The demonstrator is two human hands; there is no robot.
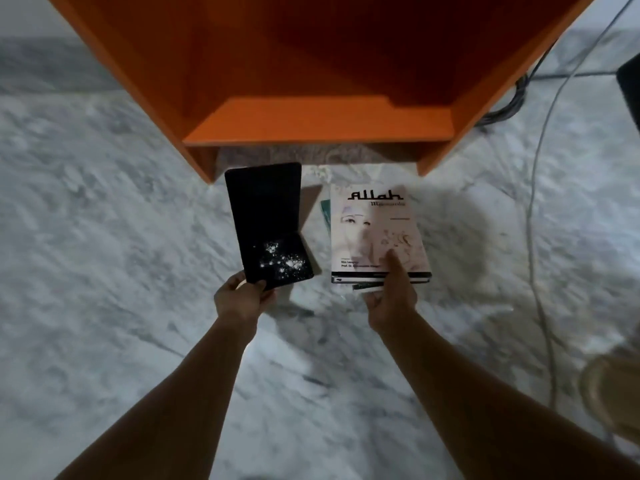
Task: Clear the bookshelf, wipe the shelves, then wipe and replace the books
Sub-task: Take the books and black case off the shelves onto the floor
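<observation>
An orange bookshelf (318, 123) stands on the marble floor ahead of me, its visible shelf bare. My left hand (242, 296) grips the lower corner of a black book (268, 223) with white specks on its cover, held upright above the floor. To its right a white book (377, 233) with black lettering tops a small stack on the floor, with a teal book (325, 213) peeking out on its left. My right hand (391, 296) grips the near edge of the white book, thumb on the cover.
Grey and white marble floor (104, 237) spreads all around. Thin cables (533, 202) run along the floor at the right of the shelf. A beige sandal-like object (613, 393) lies at the lower right. A dark object (630, 88) sits at the right edge.
</observation>
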